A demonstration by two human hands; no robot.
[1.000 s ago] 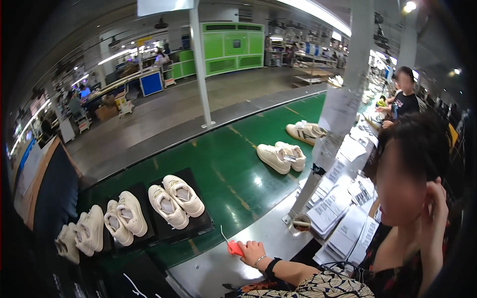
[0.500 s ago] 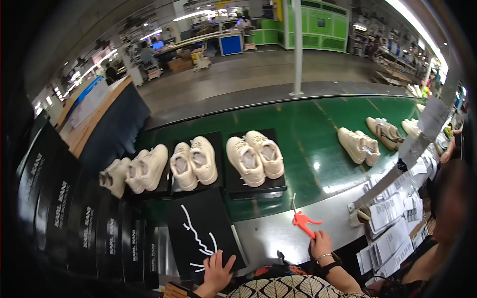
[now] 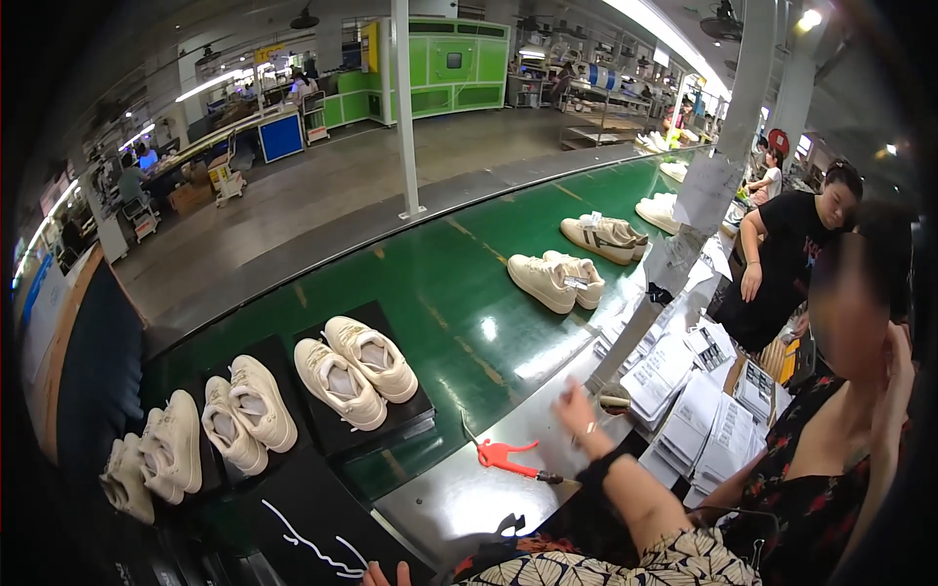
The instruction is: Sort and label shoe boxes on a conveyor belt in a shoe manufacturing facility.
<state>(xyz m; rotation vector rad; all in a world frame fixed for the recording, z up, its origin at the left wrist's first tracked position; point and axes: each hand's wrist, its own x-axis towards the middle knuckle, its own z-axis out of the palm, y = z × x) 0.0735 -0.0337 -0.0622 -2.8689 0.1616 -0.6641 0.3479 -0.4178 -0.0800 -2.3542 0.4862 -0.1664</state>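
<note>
My right hand [image 3: 576, 412] is lifted and blurred above the steel table edge [image 3: 459, 498], fingers apart, holding nothing. A red-handled tool [image 3: 503, 455] lies on the steel just left of it, untouched. Only the fingertips of my left hand [image 3: 386, 574] show at the bottom edge, resting on a black box lid [image 3: 313, 532] with a white line drawing. On the green conveyor belt [image 3: 459, 293] beyond, a pair of cream sneakers [image 3: 354, 369] sits on a black lid, with two more cream pairs [image 3: 244, 412] [image 3: 156, 457] to its left.
Further along the belt lie two more sneaker pairs [image 3: 559, 281] [image 3: 604, 238]. A paper-wrapped post [image 3: 684, 230] rises at the table edge beside stacks of white leaflets [image 3: 684, 396]. A person in a floral top [image 3: 831, 469] sits close on my right; another in black [image 3: 782, 264] stands behind.
The view has swung to the right. My right hand left the spot by the red tool and rose to the right. My left hand has slipped almost out at the bottom edge.
</note>
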